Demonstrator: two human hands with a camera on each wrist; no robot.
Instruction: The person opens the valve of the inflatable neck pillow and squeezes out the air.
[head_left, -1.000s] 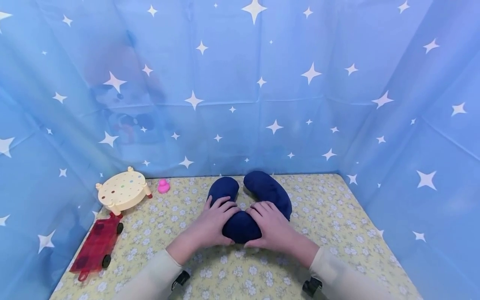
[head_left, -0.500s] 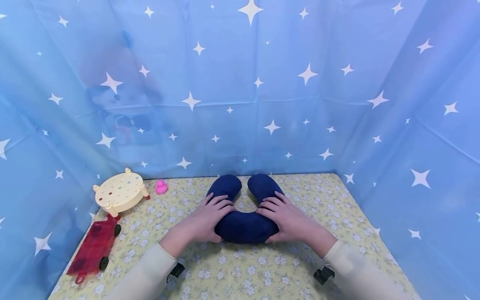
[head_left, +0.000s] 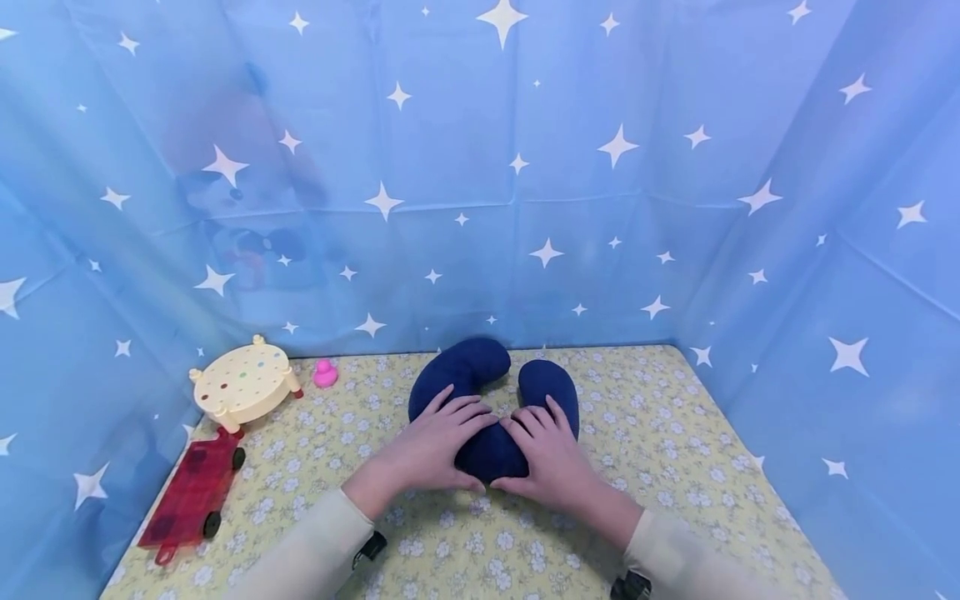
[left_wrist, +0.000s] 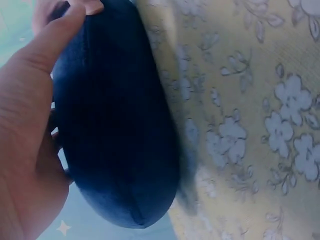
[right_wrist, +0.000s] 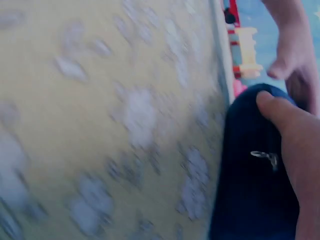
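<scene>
One left hand [head_left: 433, 446] and one right hand [head_left: 552, 457] grip the navy U-shaped pillow [head_left: 491, 454] at 6 o'clock from head-view centre, closer together than before, its U now opening toward 1 o'clock, formerly 12.

The neck pillow [head_left: 491, 454] is plain navy, its zip pull [right_wrist: 273, 160] silvery. The worktop [head_left: 675, 467] is pale yellow, patterned with lilac-white florals; the curtain [head_left: 450, 125] is blue, star-printed in white. The toy stool [head_left: 243, 381] is cream, spotted red, blue and green; the small toy [head_left: 325, 373] is pink; the cart [head_left: 191, 496] translucent red, its wheels [head_left: 212, 524] black.
</scene>
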